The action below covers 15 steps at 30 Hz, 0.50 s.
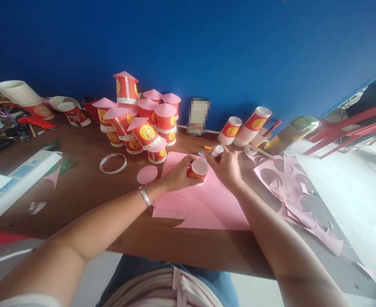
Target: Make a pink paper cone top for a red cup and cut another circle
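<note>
My left hand (179, 174) is closed around a red paper cup (197, 174), whose pale flat end faces up. Just right of it, my right hand (224, 167) grips a white glue stick (218, 150) near the cup's rim; whether the two touch I cannot tell. Both hands are over a pink paper sheet (213, 209) on the brown table. Left of the sheet lies a pink paper disc (147, 175), with a cut-off cup ring (113, 163) farther left. Behind my left hand stand several stacked red cups with pink paper cone roofs (142, 127).
Pink paper scraps (282, 181) spread over the right side. At the back are stacked cups (255, 123), a tape roll (250, 150) and a tilted bottle (292, 134). A white power strip (24, 179) lies left. A red chair (354, 128) stands beyond the table's right edge.
</note>
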{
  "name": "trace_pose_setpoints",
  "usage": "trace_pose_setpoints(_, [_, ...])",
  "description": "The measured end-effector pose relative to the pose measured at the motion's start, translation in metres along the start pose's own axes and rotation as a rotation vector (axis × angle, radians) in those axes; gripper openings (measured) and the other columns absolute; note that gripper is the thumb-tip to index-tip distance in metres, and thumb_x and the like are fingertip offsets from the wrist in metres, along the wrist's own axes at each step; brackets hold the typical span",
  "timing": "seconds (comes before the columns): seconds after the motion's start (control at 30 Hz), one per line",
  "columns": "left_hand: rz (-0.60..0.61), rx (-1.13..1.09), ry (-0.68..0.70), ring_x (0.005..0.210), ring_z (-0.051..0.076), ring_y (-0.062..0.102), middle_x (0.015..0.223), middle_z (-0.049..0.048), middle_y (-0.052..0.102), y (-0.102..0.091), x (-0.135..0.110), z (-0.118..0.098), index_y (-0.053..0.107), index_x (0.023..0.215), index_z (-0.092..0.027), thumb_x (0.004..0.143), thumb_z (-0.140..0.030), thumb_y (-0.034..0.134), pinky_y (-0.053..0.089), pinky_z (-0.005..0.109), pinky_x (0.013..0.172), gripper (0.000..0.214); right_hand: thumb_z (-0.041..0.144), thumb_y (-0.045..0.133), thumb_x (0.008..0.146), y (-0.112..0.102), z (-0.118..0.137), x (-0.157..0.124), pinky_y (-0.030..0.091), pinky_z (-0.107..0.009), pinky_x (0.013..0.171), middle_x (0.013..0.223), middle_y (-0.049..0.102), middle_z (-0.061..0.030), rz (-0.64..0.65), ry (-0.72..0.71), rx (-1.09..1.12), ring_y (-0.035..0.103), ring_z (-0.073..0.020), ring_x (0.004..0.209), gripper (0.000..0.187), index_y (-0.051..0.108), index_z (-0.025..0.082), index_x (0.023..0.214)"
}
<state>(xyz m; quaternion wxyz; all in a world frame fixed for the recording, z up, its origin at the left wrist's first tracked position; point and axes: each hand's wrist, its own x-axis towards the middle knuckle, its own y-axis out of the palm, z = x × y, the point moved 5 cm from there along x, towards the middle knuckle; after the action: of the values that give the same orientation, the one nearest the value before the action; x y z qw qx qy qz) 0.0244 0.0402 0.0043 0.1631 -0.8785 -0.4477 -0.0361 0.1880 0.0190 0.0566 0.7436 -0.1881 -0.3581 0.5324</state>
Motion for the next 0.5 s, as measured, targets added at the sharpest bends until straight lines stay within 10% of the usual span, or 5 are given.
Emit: trace_pose_setpoints(0.5, [0.119,-0.058,0.036,0.126,0.03,0.065,0.142,0.0149,0.062,-0.005,0.0,0.003,0.056,0.129,-0.02,0.077,-0.033,0.089,0.055,0.048,0.106,0.063,0.062,0.068,0.086,-0.002,-0.008,0.001,0.041,-0.03,0.056,0.061,0.059,0.0019,-0.007,0.034,0.154,0.048,-0.0153,0.055,0.04,0.057,0.025,0.076])
